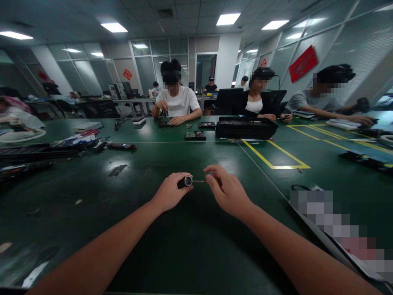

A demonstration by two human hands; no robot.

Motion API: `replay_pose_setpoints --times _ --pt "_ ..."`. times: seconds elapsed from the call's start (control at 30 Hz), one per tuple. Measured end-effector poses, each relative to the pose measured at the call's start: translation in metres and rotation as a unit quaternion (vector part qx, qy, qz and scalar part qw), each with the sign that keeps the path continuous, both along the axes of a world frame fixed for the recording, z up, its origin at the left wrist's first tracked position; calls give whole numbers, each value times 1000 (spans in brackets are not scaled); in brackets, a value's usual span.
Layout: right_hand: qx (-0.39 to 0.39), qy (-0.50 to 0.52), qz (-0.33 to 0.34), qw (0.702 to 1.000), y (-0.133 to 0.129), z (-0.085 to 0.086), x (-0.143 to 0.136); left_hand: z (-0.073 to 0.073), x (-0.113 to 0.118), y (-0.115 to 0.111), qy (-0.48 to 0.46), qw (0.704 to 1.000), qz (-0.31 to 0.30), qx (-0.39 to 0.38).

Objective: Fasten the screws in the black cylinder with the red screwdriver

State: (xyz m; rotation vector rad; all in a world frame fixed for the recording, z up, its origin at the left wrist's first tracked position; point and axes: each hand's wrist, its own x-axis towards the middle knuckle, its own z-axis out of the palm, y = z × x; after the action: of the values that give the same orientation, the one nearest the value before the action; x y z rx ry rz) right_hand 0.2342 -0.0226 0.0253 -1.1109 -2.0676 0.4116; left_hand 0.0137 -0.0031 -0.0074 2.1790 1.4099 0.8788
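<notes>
My left hand point(172, 191) is wrapped round a short black cylinder point(188, 180) whose round, silver-rimmed end faces me. A thin metal shaft point(199, 181) runs from beside the cylinder to the right. Its small red end point(205, 181) meets the thumb and fingertips of my right hand point(226, 189), which are closed round it. Both hands are above the green table point(172, 246). The inside of the cylinder is too dark to make out.
A black tray point(245, 129) and circuit boards point(195, 135) lie across the table. Screwdriver-like tools point(121, 146) and red-handled scissors point(90, 132) are at the left. Yellow tape point(290, 167) marks the right. Several people sit beyond. A pixelated sheet point(334, 225) lies near right.
</notes>
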Motion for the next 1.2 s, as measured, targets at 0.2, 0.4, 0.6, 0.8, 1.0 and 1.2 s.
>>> replay_pose_setpoints --times 0.2,0.4,0.6,0.8,1.0,1.2 --pt "18 78 8 997 3 -6 0 -1 -1 1 -2 1000 12 4" --pt "-3 73 -12 997 2 -2 0 3 4 -4 16 1000 -14 -12" --pt "14 64 -15 998 1 -2 0 0 3 -2 10 1000 -9 -3" --pt "23 71 9 997 1 -2 1 -1 2 -1 3 1000 9 -1" --pt "14 61 -17 998 2 -4 0 -1 2 -1 7 1000 0 -3" --pt "-6 123 -12 992 5 -7 0 -1 0 0 -5 1000 9 5"
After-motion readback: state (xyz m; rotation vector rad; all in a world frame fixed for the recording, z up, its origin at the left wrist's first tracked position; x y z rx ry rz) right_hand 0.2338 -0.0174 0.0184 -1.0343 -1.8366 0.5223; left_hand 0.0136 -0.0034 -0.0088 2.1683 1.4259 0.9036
